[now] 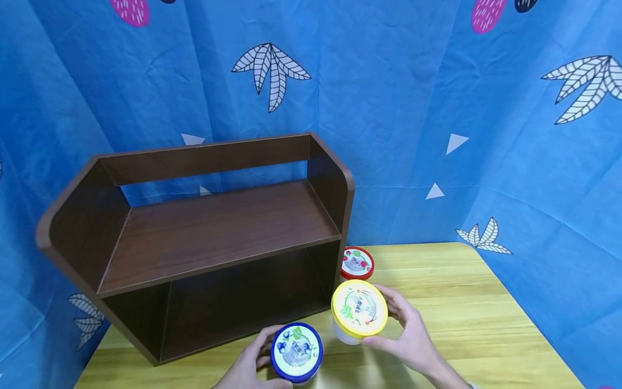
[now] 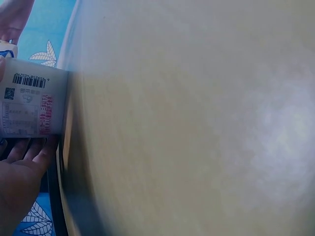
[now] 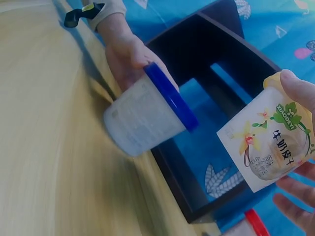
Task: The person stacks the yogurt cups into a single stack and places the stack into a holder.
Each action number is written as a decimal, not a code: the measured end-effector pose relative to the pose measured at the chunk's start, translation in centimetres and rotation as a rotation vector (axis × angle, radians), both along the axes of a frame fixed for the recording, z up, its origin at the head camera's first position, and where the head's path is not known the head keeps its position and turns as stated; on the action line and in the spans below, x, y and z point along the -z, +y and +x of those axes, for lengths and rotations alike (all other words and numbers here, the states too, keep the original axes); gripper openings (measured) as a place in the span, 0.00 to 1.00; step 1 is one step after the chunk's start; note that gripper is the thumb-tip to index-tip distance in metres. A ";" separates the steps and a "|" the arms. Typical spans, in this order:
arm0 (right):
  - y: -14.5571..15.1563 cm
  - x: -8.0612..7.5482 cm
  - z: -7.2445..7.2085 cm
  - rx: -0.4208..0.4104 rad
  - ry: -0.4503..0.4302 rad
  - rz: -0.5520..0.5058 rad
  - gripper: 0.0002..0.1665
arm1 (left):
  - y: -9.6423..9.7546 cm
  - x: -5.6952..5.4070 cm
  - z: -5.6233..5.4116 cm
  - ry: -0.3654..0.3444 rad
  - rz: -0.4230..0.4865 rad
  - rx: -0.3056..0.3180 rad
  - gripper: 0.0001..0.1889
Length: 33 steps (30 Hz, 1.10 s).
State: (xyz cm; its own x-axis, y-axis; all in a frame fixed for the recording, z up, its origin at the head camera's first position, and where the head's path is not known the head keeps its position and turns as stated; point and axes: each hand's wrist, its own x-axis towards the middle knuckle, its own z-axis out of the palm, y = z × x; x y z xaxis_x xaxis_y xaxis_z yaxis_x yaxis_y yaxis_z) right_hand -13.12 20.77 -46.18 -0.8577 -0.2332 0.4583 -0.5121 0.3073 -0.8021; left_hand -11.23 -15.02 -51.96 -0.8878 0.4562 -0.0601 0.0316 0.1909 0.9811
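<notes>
My left hand [image 1: 250, 359] grips a tub with a blue lid [image 1: 296, 352], blueberries printed on top, in front of the dark shelf. Its barcode side [image 2: 32, 98] faces the left wrist camera. Just to the right, my right hand [image 1: 408, 335] holds a yellow-lidded tub [image 1: 359, 309] by its side, thumb at the near edge of the lid. In the right wrist view, that white tub [image 3: 270, 137] shows a flower picture and a green leaf logo, while the blue-lidded tub is tilted in the left hand [image 3: 128, 54].
A dark brown two-tier shelf [image 1: 228, 232] takes up the left of the wooden table [image 1: 466, 313]. Close by its right side stands a tub with a red lid [image 1: 357, 263]. Blue printed cloth [image 1: 389, 108] hangs behind and to the sides.
</notes>
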 end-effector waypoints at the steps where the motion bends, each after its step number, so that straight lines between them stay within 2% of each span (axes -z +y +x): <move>1: -0.2 0.0 0.0 -0.007 -0.004 -0.005 0.56 | 0.0 0.0 0.0 -0.001 0.003 0.001 0.51; 12: -2.4 -0.5 -0.1 -0.070 -0.044 -0.036 0.57 | 0.0 0.0 0.0 0.011 0.027 0.012 0.50; 23: -4.5 -0.6 -0.4 -0.158 -0.022 -0.046 0.57 | 0.0 0.1 -0.2 -0.021 0.007 -0.003 0.50; 29: -5.5 -0.4 -0.4 -0.194 -0.015 -0.066 0.56 | 0.0 0.0 0.1 0.034 0.019 0.018 0.50; 33: -6.0 -0.2 -0.3 -0.212 -0.031 -0.073 0.54 | 0.0 0.0 0.0 0.013 0.036 0.022 0.50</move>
State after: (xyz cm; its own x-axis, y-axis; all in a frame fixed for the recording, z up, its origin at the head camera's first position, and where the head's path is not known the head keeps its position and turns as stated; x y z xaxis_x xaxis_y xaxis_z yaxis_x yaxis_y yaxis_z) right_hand -13.41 14.77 -45.98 -0.8066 -0.3772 0.4550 -0.5341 0.1357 -0.8344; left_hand -11.23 -15.02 -51.92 -0.8783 0.4770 -0.0319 0.0479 0.1543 0.9869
